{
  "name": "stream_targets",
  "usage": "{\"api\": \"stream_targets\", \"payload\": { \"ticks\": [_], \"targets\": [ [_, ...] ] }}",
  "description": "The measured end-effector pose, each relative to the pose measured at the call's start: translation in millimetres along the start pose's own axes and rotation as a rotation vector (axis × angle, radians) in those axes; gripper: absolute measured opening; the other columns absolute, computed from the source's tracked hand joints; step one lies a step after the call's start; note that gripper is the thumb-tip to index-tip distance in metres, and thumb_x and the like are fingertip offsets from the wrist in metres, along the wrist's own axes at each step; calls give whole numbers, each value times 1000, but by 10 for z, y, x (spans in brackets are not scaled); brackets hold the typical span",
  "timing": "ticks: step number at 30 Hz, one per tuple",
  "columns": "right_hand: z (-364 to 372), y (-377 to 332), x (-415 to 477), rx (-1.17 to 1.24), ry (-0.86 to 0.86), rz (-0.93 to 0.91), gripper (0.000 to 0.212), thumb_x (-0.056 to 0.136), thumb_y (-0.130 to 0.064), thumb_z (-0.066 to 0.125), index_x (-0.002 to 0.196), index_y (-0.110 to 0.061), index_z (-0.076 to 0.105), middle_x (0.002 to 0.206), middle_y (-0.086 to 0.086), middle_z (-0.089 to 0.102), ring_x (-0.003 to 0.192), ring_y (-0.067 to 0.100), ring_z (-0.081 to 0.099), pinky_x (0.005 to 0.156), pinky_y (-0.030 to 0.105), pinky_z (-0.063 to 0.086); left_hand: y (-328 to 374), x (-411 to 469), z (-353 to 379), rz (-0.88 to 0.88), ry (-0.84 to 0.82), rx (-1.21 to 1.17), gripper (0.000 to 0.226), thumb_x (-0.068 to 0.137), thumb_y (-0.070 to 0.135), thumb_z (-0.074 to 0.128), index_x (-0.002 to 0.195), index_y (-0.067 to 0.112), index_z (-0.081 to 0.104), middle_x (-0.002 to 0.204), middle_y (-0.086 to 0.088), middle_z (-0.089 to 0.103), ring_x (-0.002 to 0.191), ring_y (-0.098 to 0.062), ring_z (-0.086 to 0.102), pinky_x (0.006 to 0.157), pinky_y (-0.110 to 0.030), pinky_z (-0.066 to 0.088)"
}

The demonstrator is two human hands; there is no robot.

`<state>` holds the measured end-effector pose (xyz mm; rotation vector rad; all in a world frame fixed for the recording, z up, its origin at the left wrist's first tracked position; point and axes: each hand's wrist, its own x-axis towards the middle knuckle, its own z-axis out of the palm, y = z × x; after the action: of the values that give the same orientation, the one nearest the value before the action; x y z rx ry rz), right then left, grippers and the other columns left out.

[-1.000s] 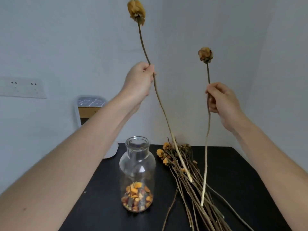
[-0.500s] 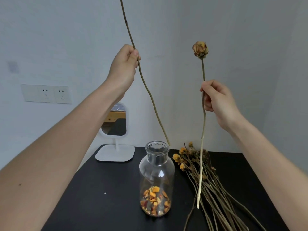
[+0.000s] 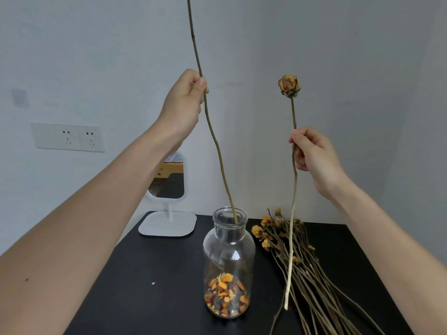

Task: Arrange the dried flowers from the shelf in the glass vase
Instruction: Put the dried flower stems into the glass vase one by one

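Between both raised hands, left hand's [image 3: 183, 102] stem [image 3: 212, 136] enters glass vase [image 3: 228, 252].

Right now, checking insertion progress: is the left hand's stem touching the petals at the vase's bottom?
Apart: the head view shows the stem ending in the vase neck, above the petals.
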<state>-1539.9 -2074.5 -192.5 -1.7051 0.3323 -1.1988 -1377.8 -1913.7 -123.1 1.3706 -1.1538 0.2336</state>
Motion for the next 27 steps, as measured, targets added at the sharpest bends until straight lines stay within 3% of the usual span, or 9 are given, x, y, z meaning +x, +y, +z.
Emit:
{"api": "stream_targets", "payload": {
  "ticks": [9, 16, 23, 26, 27],
  "targets": [
    [27, 74, -85, -31, 9, 12, 27, 97, -19, 43, 71, -19, 50, 42, -14, 37, 36, 3, 29, 38, 14, 27, -418, -375, 219, -81, -175, 10, 24, 98, 18, 41, 75, 22, 46, 62, 4, 37, 45, -2, 30, 47, -21, 24],
    [15, 138, -124, -19, 59, 21, 26, 97, -20, 43, 73, -18, 50, 42, -13, 37, 36, 3, 29, 38, 16, 26, -755, -792, 336, -220, -285, 27, 17, 93, 22, 51, 76, 23, 52, 66, 5, 53, 45, 6, 43, 54, -22, 31],
    [-35, 119, -93, 78, 155, -15, 25, 97, -18, 42, 73, -17, 49, 43, -13, 40, 38, 6, 31, 37, 16, 27, -943, -1062, 365, -323, -240, 45, 14, 89, 27, 58, 76, 22, 57, 62, 4, 43, 60, -9, 40, 58, -24, 34],
    [-66, 51, -44, 150, 228, -45, 25, 97, -17, 39, 73, -18, 46, 46, -11, 41, 39, 6, 34, 37, 17, 27, -985, -1170, 348, -377, -231, -12, 14, 85, 39, 59, 86, 26, 59, 79, 6, 55, 76, -6, 51, 68, -22, 40],
    [-78, 21, -23, 172, 256, -58, 25, 97, -16, 38, 74, -18, 46, 48, -10, 42, 40, 6, 35, 38, 17, 27, -1017, -1216, 333, -413, -244, -61, 24, 80, 48, 59, 92, 27, 58, 89, 8, 58, 87, -3, 54, 76, -22, 42]
  ]
}}
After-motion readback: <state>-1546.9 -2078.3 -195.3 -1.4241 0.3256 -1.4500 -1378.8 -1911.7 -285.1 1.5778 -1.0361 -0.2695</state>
